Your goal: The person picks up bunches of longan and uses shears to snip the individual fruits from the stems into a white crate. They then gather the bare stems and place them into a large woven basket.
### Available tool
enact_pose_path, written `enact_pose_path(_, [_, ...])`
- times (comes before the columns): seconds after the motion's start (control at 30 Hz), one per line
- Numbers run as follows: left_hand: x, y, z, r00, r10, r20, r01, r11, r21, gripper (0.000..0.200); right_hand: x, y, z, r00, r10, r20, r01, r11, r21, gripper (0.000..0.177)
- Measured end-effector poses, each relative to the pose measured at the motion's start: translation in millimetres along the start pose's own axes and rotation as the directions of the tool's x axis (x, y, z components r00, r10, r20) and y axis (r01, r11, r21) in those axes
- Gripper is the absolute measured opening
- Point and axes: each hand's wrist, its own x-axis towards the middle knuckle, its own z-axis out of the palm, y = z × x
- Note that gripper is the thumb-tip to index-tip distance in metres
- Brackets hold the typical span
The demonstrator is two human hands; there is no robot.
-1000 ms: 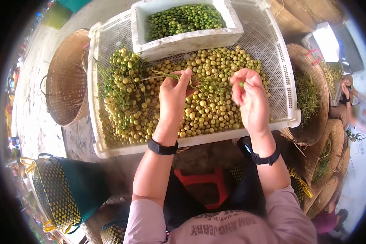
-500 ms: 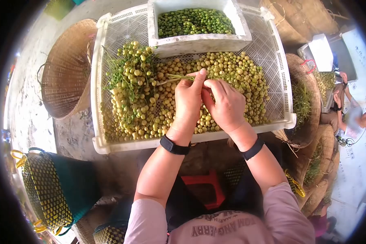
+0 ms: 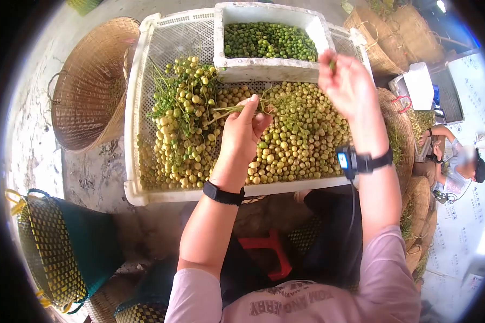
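Observation:
My left hand (image 3: 242,129) is closed around thin green stems (image 3: 229,110) whose stalky sprays (image 3: 280,105) fan out to its right, above the loose yellow-green fruits (image 3: 285,145). Raised at the right corner of a white box (image 3: 272,72), my right hand (image 3: 350,86) is blurred, with a small green fruit (image 3: 332,65) at its fingertips. Inside the box lie many darker green fruits (image 3: 269,42). A clump of fruit still on its stems (image 3: 186,102) rests left of my left hand, in the same white mesh crate (image 3: 172,44).
Wicker baskets stand at the left (image 3: 89,89) and right (image 3: 385,99) of the crate. A yellow-black woven basket (image 3: 48,247) is at lower left, and a red stool (image 3: 267,247) shows below. Another person (image 3: 463,167) sits at far right.
My right hand has left the left hand and moved up and right to the white box's corner, carrying a small green fruit. My left hand keeps the stems, slightly lower.

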Motion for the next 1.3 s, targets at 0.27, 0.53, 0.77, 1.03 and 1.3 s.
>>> enact_pose_path(0.27, [-1.0, 6.6, 1.3, 0.996, -0.082, -0.021, 0.082, 0.997, -0.003, 0.016, 3.0, 34.8, 69.7, 0.938, -0.162, 0.307, 0.318, 0.049, -0.947, 0.063])
enact_pose_path(0.53, [-45.0, 0.3, 27.7, 0.815, -0.282, 0.506, 0.356, 0.933, -0.053, 0.023, -86.4, 43.4, 33.5, 0.898, -0.093, 0.429, 0.402, -0.221, -0.889, 0.048])
enact_pose_path(0.77, [-100.7, -30.0, 91.4, 0.636, -0.456, 0.622, 0.275, 0.888, 0.368, 0.054, -166.2, -39.7, -59.5, 0.998, 0.031, -0.063, -0.057, 0.885, -0.463, 0.029])
enact_pose_path(1.03, [-129.4, -48.3, 93.8, 0.757, -0.466, 0.458, 0.216, 0.84, 0.498, 0.047, -229.1, -100.5, -214.3, 0.7, -0.548, -0.458, -0.01, 0.635, -0.773, 0.039])
enact_pose_path(1.3, [-166.0, 40.4, -20.5, 0.993, -0.023, 0.119, -0.051, 0.813, 0.579, 0.03, -227.0, -57.7, -238.3, 0.736, -0.671, -0.088, -0.273, -0.174, -0.946, 0.039])
